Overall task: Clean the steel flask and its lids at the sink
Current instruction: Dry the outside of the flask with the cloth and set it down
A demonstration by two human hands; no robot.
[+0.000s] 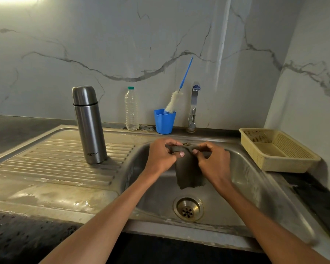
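The steel flask point(89, 124) stands upright on the ribbed drainboard point(46, 168) left of the sink basin, with its cap lid on top. Over the basin, my left hand point(162, 156) and my right hand point(211, 159) each pinch an upper corner of a dark grey-brown cloth point(189, 174). The cloth hangs down between them above the drain point(188, 208). Both hands are well to the right of the flask and do not touch it.
A clear plastic bottle point(131, 109), a blue cup point(164, 121) holding a bottle brush point(174, 101), and the tap point(193, 107) stand along the back ledge. A beige plastic basket point(293, 161) sits right of the sink point(255, 178). Marble walls close the back and right.
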